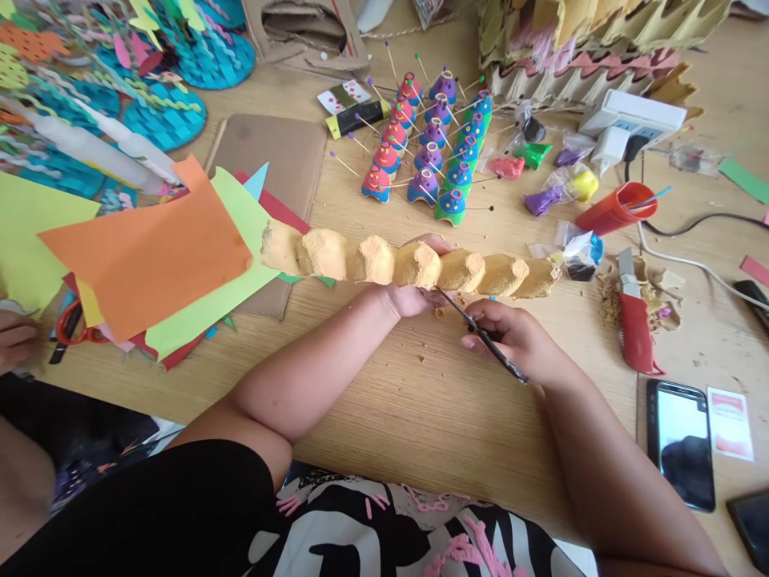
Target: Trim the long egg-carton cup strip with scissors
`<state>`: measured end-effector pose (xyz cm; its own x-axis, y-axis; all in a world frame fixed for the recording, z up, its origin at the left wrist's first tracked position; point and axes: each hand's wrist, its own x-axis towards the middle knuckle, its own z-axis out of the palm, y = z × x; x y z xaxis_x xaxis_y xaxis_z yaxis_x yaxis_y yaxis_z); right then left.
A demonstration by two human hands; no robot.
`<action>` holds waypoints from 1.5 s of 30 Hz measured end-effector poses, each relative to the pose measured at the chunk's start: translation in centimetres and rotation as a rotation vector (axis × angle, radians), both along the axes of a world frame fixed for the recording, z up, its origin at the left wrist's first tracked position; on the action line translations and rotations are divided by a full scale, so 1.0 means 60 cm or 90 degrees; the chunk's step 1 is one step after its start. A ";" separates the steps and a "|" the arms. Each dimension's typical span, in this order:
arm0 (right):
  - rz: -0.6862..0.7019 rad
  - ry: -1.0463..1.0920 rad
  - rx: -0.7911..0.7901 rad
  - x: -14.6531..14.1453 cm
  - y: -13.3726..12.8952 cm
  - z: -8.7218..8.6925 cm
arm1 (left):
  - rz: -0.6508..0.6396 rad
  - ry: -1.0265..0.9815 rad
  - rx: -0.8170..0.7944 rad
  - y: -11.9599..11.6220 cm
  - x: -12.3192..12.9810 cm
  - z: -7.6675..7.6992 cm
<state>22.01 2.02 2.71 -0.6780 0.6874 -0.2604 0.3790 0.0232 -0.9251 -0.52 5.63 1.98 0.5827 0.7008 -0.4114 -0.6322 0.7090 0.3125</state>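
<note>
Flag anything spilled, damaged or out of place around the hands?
Torn cardboard crumbs lie scattered beside the red utility knife on the table. The orange egg-carton strip, held by the left hand, has ragged edges where the right hand works scissors. A red cup lies tipped over.

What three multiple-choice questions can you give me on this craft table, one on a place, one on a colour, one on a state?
1. Where does the phone lie?
A. On the coloured paper
B. On the table right of the right hand
C. Under the cup

2. What colour is the egg-carton strip?
A. Orange-yellow
B. Blue
C. Black

3. What is the left hand doing?
A. Lying flat on the table
B. Holding the cup
C. Gripping the strip

Answers: B, the phone lies on bare wood at the right edge; A, every hump is orange-yellow; C, the fingers wrap the strip while the right hand holds scissors at it.
</note>
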 end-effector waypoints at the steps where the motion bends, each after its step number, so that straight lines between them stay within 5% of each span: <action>1: -0.002 0.002 0.002 0.000 0.000 0.000 | 0.000 0.001 0.004 0.001 0.000 0.000; 20: 0.026 -0.070 0.160 -0.005 -0.002 0.002 | 0.023 0.017 0.000 0.003 0.002 -0.003; 32: 0.019 -0.110 0.155 -0.011 -0.004 0.000 | 0.041 -0.014 0.030 0.002 0.006 -0.004; 45: -0.004 0.016 0.155 0.006 -0.004 -0.014 | 0.104 -0.053 0.085 -0.001 0.003 0.004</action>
<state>22.35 1.79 1.89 -0.6780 0.7317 -0.0701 0.3570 0.2444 -0.9016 -0.31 5.54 2.20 0.4852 0.8336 -0.2638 -0.7625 0.5511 0.3390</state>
